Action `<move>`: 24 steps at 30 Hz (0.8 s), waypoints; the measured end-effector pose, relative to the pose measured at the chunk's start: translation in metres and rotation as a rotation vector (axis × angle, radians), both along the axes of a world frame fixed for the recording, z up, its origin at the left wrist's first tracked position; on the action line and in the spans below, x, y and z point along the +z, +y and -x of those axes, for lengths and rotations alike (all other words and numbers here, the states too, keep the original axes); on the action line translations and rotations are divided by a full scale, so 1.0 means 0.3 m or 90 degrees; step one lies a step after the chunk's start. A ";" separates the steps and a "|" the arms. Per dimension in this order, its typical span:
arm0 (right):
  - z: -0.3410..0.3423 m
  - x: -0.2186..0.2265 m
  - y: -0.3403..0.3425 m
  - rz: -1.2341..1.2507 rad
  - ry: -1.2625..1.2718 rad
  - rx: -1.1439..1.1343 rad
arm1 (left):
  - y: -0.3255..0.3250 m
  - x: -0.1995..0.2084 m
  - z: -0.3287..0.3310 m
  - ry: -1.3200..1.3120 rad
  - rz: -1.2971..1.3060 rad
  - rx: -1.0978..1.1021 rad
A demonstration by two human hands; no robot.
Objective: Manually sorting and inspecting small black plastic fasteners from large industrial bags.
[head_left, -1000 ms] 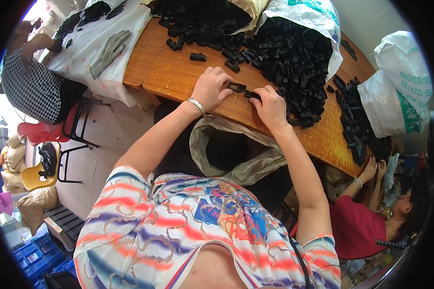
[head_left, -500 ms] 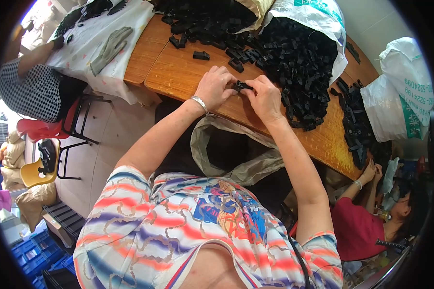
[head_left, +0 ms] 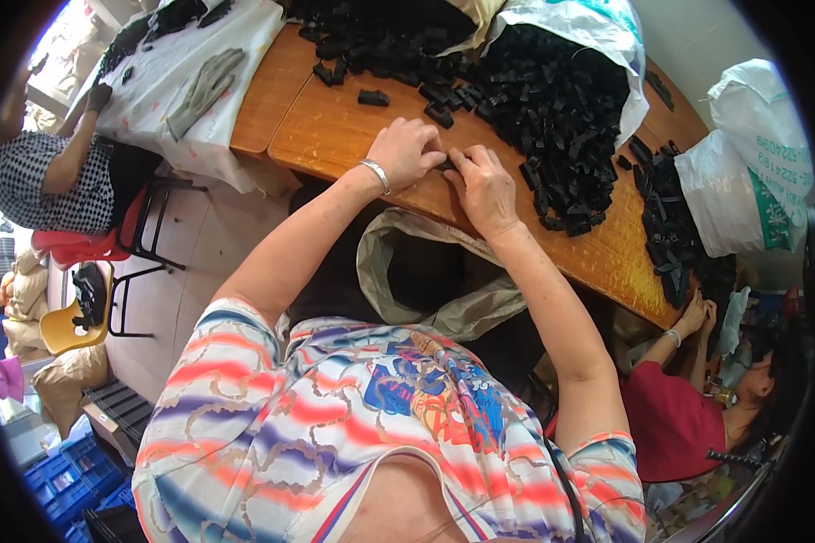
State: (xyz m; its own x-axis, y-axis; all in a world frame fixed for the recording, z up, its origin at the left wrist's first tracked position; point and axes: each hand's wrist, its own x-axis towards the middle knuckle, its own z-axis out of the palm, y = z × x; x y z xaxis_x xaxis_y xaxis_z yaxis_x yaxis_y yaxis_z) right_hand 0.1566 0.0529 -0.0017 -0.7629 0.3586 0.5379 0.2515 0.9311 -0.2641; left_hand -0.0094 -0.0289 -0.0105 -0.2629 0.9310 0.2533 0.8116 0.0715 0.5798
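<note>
Between my two hands is a small black plastic part (head_left: 446, 165), mostly hidden by my fingers. My left hand (head_left: 406, 156) pinches it from the left, fingers bent over it. From the right, the thumb and fingertips of my right hand (head_left: 485, 190) close on its other end. Both hands are above the front edge of the wooden table (head_left: 326, 136). Just beyond them lies a single loose black part (head_left: 373, 98), near a large heap of similar black parts (head_left: 552, 100).
Below the table edge hangs an open beige sack (head_left: 376, 262). White sacks (head_left: 729, 195) stand at the right. A grey glove (head_left: 206, 90) lies on the cloth-covered table at left. One co-worker (head_left: 41, 185) sits at left, another in red (head_left: 675, 421) at right.
My hands stay together at the table edge, and my fingers now cover more of the black part. The co-worker at left has bent an arm and drawn the hand back.
</note>
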 end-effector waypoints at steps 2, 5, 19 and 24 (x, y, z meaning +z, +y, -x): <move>-0.025 0.013 -0.015 0.049 -0.044 0.000 | -0.006 -0.006 0.013 0.011 0.046 -0.046; -0.120 0.027 -0.075 0.195 -0.134 0.041 | -0.053 0.041 0.017 0.015 0.141 -0.155; -0.161 0.072 0.143 0.069 -0.242 -0.238 | 0.112 0.040 0.076 0.168 -0.068 -0.015; -0.095 0.058 0.112 0.270 -0.161 -0.233 | 0.096 0.024 0.043 0.049 -0.095 -0.025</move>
